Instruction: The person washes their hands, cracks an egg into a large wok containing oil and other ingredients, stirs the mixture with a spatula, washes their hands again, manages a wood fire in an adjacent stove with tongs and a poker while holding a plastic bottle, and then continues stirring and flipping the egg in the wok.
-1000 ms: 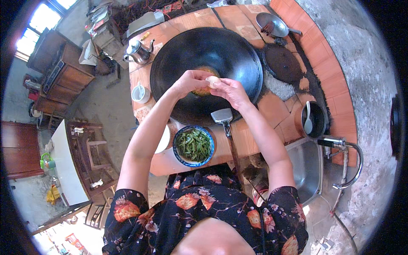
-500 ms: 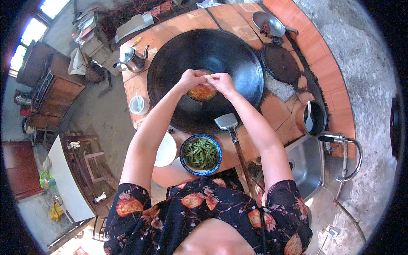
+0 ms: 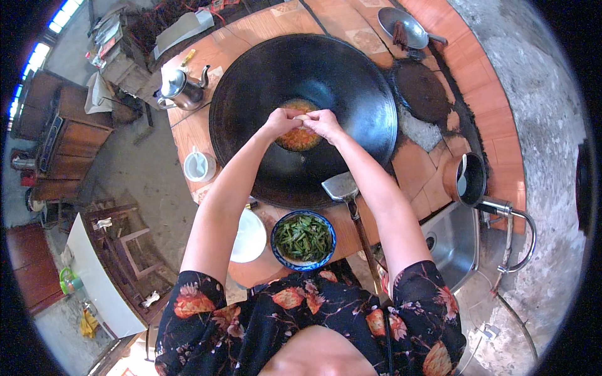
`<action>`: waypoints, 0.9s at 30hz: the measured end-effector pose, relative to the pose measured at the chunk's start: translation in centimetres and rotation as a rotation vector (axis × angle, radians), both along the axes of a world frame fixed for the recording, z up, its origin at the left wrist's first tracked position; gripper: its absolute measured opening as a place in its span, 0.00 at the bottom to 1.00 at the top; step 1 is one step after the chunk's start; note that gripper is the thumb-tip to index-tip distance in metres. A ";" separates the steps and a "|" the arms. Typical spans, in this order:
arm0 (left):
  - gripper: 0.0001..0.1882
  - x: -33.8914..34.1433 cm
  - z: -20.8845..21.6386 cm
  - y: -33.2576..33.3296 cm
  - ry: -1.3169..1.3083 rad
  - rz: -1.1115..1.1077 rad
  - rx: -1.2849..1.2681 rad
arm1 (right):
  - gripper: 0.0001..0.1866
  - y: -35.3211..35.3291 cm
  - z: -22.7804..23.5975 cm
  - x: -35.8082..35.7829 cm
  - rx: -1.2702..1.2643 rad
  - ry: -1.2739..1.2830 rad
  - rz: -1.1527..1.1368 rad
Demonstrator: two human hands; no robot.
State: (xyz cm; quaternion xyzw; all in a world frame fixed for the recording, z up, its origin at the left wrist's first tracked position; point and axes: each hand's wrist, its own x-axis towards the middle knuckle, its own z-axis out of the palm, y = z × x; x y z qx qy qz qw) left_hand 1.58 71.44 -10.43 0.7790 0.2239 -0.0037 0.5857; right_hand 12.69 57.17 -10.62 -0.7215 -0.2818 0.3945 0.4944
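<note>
Over a large black wok [image 3: 244, 88], both my hands meet with fingertips pinched together. Between my left hand [image 3: 280, 123] and my right hand [image 3: 325, 125] is a small pale lump [image 3: 303, 118], mostly covered by the fingers; its kind is unclear. Below them, reddish-orange broth or sauce [image 3: 300, 140] lies at the bottom of the wok. A metal wok spatula [image 3: 340, 186] leans at the wok's near edge beside my right forearm. Cut green beans [image 3: 304, 237] fill a blue-rimmed bowl [image 3: 332, 249] between my forearms. Partly behind my left forearm sits a white bowl [image 3: 251, 235].
A metal kettle [image 3: 182, 93] and a white cup [image 3: 199, 165] stand left of the wok. At the right are a dark pot [image 3: 471, 178] with a ladle, a steel sink [image 3: 461, 244] and a faucet [image 3: 530, 219]. A metal pan [image 3: 407, 30] holds a brush at the far right.
The view has shifted slightly, so the wok looks a little larger. My hands stay together over the wok, fingers still pinching the pale lump.
</note>
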 end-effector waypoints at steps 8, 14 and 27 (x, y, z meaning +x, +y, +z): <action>0.19 0.4 0.4 1.1 0.040 -0.040 -0.149 | 0.17 0.9 -1.5 1.8 -0.115 -0.218 0.153; 0.21 0.8 1.2 2.4 -0.071 -0.138 -0.035 | 0.29 0.9 0.3 2.1 0.010 -0.675 0.261; 0.21 0.4 9.9 1.0 -0.305 -0.336 0.518 | 0.32 -1.1 10.8 -0.2 -0.095 -1.307 0.400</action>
